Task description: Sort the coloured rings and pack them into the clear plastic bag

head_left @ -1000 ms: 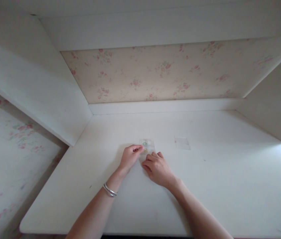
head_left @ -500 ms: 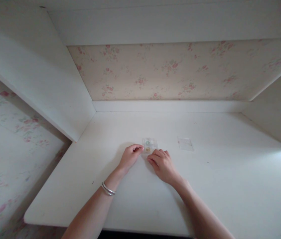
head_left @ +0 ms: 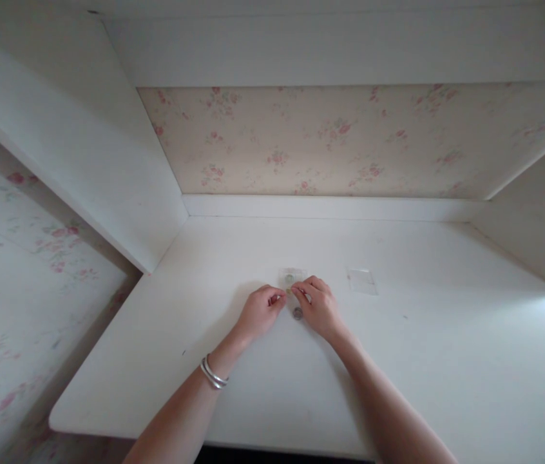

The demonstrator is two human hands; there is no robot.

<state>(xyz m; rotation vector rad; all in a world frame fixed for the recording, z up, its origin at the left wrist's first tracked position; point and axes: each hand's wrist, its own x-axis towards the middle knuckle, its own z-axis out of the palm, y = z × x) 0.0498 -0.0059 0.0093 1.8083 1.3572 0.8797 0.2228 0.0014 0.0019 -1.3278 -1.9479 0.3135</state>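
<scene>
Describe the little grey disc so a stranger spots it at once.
On the white desk, find the right hand. Close by its left side is the grey disc. It is round and dark, unlike the clear tray behind it and the clear square to the right.

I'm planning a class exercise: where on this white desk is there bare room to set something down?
Widest is the desk right of the right forearm, in front of the clear square; another patch lies between that square and the back board. Crowding is by the clear tray, where left hand and right hand nearly meet, a round grey disc close by.
</scene>
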